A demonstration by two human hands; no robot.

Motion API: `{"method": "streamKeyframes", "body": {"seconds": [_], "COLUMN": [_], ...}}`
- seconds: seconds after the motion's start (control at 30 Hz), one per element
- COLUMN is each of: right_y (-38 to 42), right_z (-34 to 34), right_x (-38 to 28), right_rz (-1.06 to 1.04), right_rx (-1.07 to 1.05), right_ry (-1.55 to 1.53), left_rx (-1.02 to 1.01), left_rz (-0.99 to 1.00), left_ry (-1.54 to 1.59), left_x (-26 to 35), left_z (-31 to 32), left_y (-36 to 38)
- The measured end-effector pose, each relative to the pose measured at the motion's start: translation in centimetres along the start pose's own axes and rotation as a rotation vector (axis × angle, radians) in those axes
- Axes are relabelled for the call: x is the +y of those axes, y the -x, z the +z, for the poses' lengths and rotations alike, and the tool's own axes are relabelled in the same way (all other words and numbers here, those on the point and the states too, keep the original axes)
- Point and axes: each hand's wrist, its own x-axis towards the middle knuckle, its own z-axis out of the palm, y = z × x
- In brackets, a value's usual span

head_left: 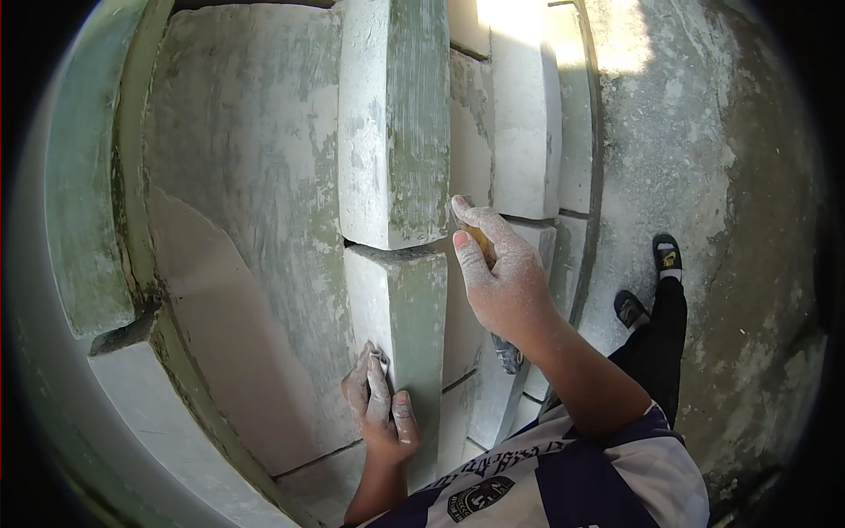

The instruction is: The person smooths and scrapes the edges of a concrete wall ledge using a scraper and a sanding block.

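My right hand [506, 273], coated in white dust, is closed round a yellow-handled tool [478, 245]. Its thin tip shows by my index finger, beside the right side of the long ledge; most of the tool is hidden by my fingers. A dark, whitish-smeared end [507, 354] sticks out below my wrist. My left hand [380, 400] is also dusty and rests on the lower white and green block [414, 304]. Its fingers are bent together at the block's white face, over a small greyish piece I cannot make out.
An upper white and green block [396, 114] meets the lower one at a dark gap. Left of them lies a broad panel [251, 114], patchy grey and white. More pale blocks [525, 123] run along the right. Beyond them is a dusty concrete floor [669, 150], with my shoes [667, 253] on it.
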Motion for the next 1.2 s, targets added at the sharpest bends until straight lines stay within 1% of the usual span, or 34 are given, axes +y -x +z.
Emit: {"method": "streamKeyframes", "body": {"seconds": [0.13,0.23,0.33,0.43,0.53,0.63,0.73,0.83,0.97,1.0,1.1,1.2], "right_y": [0.8,0.3,1.6,1.0,0.1,1.8,1.0,-1.1,1.9,1.6,-0.6,-1.3], "right_z": [0.0,-0.3,0.2,0.2,-0.2,0.7,0.6,0.1,1.1,1.2,0.0,0.2], "right_x": [0.4,-0.2,0.2,0.8,-0.1,0.8,1.3,-0.1,1.0,0.7,-0.6,-0.1], "right_rz": [-0.029,0.032,-0.003,-0.068,0.048,-0.037,-0.11,0.02,-0.091,-0.143,0.105,-0.033], "right_rx": [-0.011,-0.025,0.003,0.028,-0.01,0.033,0.053,0.017,0.043,0.048,-0.042,0.022], "right_ry": [0.028,-0.019,0.008,0.025,-0.009,-0.018,0.012,-0.032,-0.034,-0.025,-0.085,-0.03], "left_rx": [0.017,0.011,0.027,0.02,0.01,0.027,0.03,0.006,0.032,0.04,0.033,0.023], "left_rz": [0.038,0.019,0.009,0.004,0.01,0.008,0.012,0.005,0.003,0.007,0.008,0.018], "left_ry": [0.012,0.008,0.022,0.047,0.012,0.032,0.056,0.022,0.07,0.088,0.046,0.029], "left_x": [-0.2,-0.1,-0.1,0.0,0.0,0.0,-0.1,-0.1,0.1,0.1,0.0,0.0], "left_z": [0.1,0.1,0.1,0.3,0.0,0.1,0.3,0.0,0.2,0.3,0.3,0.2], "left_y": [-0.1,0.2,0.2,0.0,0.3,0.1,-0.1,0.3,-0.1,-0.1,0.0,0.1]}}
